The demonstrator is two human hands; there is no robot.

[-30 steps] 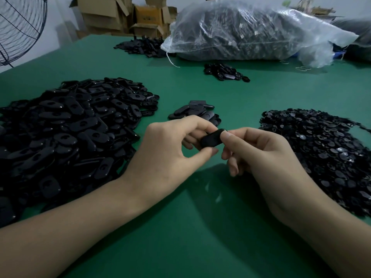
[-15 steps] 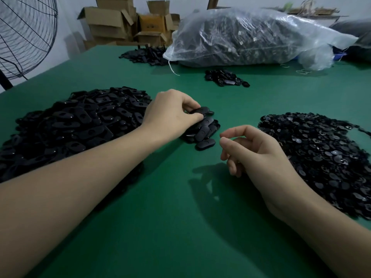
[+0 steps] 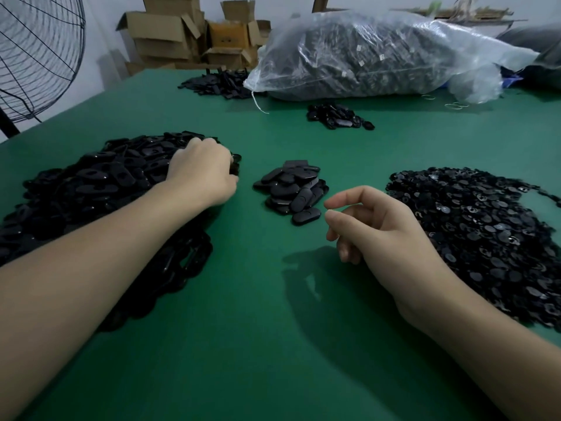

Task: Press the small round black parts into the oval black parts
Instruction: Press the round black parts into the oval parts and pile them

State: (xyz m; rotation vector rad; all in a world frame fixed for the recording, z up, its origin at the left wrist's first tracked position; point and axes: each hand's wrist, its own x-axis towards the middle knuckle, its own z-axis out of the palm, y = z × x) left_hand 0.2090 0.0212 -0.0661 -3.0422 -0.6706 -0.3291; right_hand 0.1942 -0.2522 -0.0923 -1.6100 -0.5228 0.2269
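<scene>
A big heap of oval black parts (image 3: 91, 183) lies on the left of the green table (image 3: 273, 344). My left hand (image 3: 202, 174) rests on the heap's right edge, knuckles up, fingers curled down among the parts; whether it holds one is hidden. A small stack of oval parts (image 3: 293, 189) sits in the middle. On the right spreads a heap of small round black parts (image 3: 485, 226). My right hand (image 3: 373, 226) hovers between the stack and the round parts, fingers loosely curled, holding nothing.
A large clear plastic bag of dark parts (image 3: 379, 56) lies at the back, with a small cluster of parts (image 3: 337, 117) in front of it and another (image 3: 218, 83) to its left. Cardboard boxes (image 3: 182, 34) stand behind. A wire fan (image 3: 33, 56) is far left.
Both hands held one oval part together; my left hand set it on the middle stack, then moved left onto the big oval heap. My right hand let go and stayed in place.
</scene>
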